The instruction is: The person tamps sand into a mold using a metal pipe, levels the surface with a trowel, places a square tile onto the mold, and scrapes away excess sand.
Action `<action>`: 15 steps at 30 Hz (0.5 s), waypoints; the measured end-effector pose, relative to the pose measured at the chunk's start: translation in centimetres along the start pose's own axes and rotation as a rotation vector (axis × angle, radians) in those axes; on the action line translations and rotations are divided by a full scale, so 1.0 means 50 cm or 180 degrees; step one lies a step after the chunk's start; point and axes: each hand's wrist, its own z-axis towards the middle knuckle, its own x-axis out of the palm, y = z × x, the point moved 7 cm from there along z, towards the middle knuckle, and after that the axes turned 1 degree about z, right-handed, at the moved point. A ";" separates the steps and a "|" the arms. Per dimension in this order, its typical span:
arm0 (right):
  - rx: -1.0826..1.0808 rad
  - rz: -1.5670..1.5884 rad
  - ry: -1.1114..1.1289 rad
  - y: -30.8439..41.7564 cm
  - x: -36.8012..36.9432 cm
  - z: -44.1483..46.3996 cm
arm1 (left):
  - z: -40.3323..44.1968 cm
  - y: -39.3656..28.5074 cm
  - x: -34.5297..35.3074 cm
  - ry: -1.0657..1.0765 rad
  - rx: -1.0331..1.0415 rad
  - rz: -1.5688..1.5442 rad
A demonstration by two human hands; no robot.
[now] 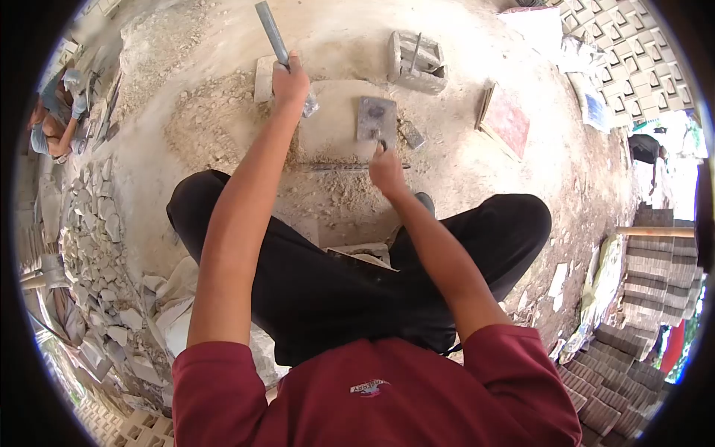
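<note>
My left hand [290, 78] is closed around a grey bar [271, 31], which slants up and to the left and sticks out below the fist too. Beside that fist lies a pale block [263, 80], partly covered by the hand. My right hand [387, 173] is wrapped around the short handle of a flat square metal plate [377, 115]. The plate lies over a pale, powdery work spot on the ground. Touching or close to its right edge is a small grey block [410, 135]. A thin dark rod [350, 167] runs across the ground near my right hand.
A dusty box-like frame [417, 62] with a bar stands ahead. To the right lies a reddish board [506, 123]. Rubble [93, 216] covers the left side, where another person [59, 115] sits. Stacked tiles [659, 276] and another person [645, 149] are at right.
</note>
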 end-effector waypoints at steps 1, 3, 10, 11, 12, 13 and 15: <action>-0.0084 -0.0003 -0.0035 0.011 0.002 0.038 | -0.006 -0.001 0.001 0.0050 0.0042 -0.0071; -0.0481 -0.0356 0.0038 0.057 -0.006 0.118 | -0.014 -0.003 -0.003 0.0165 -0.0058 -0.0005; -0.0851 -0.0105 0.0855 0.219 0.058 0.148 | -0.016 -0.018 -0.048 -0.0023 0.0118 0.0194; -0.0916 -0.0020 0.1113 0.234 0.089 0.124 | -0.015 -0.020 -0.055 -0.0163 0.0192 0.0156; -0.0971 0.0069 0.1374 0.265 0.107 0.085 | -0.018 -0.024 -0.059 -0.0166 0.0195 0.0153; -0.1559 -0.0399 0.1179 0.279 0.130 0.065 | -0.020 -0.025 -0.065 -0.0162 0.0095 0.0069; -0.1922 -0.0856 0.0685 0.282 0.138 0.045 | -0.005 -0.012 -0.068 -0.0162 -0.0003 -0.0034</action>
